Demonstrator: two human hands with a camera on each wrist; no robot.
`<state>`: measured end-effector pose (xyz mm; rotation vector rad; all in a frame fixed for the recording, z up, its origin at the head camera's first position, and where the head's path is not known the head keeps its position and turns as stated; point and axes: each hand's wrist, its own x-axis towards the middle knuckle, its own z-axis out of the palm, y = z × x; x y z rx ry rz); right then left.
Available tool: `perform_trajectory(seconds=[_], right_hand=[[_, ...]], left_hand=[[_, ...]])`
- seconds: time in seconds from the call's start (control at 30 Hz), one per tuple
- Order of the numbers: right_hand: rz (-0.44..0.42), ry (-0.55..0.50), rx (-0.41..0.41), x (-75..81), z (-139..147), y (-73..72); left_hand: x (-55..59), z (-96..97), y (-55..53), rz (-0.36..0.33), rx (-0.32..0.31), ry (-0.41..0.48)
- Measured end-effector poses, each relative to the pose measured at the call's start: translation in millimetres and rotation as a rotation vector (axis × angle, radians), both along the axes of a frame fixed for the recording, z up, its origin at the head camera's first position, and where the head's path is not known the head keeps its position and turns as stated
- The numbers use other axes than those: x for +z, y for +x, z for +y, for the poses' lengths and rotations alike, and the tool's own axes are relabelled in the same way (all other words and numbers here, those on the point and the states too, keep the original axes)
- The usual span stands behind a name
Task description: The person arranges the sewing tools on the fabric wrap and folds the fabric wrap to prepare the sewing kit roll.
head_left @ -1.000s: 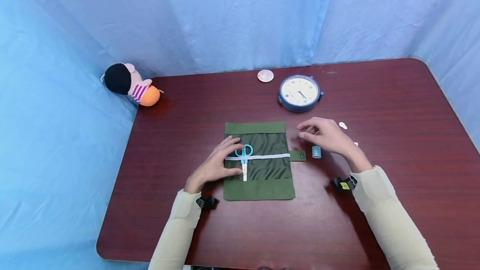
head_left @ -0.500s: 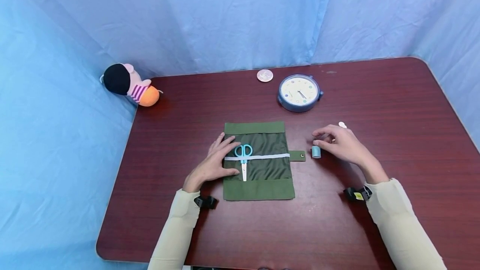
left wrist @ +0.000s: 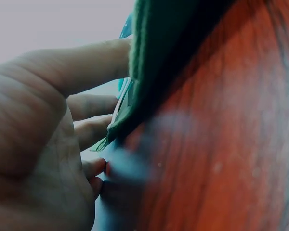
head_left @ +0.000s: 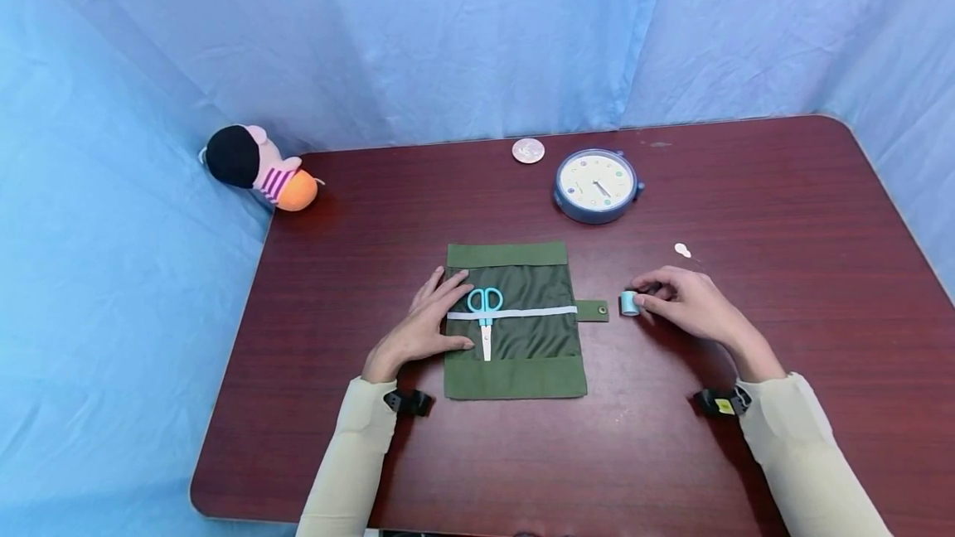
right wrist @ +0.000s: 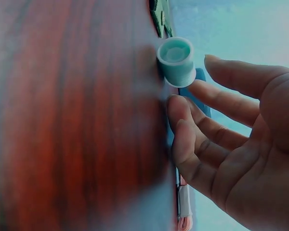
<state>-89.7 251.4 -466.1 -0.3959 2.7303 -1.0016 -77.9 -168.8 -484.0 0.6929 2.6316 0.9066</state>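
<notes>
A green fabric roll lies unfolded on the table, its snap strap pointing right. Under its white elastic band sits a pair of scissors with light blue handles. My left hand rests on the roll's left edge with fingers spread. Right of the strap lies a small light blue spool, apparently of thread, on its side. My right hand is beside it; in the right wrist view the thumb stands apart from the spool, and the index fingertip is close behind it. Contact there cannot be told.
A blue-rimmed clock lies face up behind the roll, with a round pale disc to its left. A plush toy lies at the far left corner. Small white pieces sit beyond my right hand. Blue curtains surround the table.
My right hand has moved right and nearer to me, coming down beside the spool. The left hand has shifted slightly left, its fingers drawing away from the scissors.
</notes>
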Motion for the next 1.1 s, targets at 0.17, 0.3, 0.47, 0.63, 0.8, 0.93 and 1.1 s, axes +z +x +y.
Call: perform_trajectory(seconds=[0.17, 0.3, 0.47, 0.63, 0.8, 0.93, 1.1], right_hand=[[-0.021, 0.001, -0.008, -1.2, 0.6, 4.4], [-0.005, 0.003, 0.006, -2.0, 0.4, 7.7], [0.028, -0.037, 0.036, -5.4, 0.1, 9.7], [0.04, -0.056, 0.049, -7.7, -0.3, 9.6], [0.045, -0.047, 0.047, -8.3, -1.4, 9.4], [0.076, -0.041, 0.052, -9.0, -1.9, 9.2], [0.13, -0.006, 0.05, -8.5, -2.1, 9.0]], left_hand=[[-0.6, -1.0, 0.7, 0.008, -0.005, 0.009], [-1.2, -1.8, 1.2, 0.006, -0.001, 0.018], [-1.3, -2.1, 1.2, -0.006, 0.003, 0.02], [0.1, -2.1, 1.4, -0.02, 0.003, 0.021], [0.6, -1.8, 1.0, -0.024, 0.001, 0.025], [-1.1, -2.0, 0.4, -0.025, 0.003, 0.021], [-2.2, -1.5, -0.2, -0.031, 0.004, 0.02]])
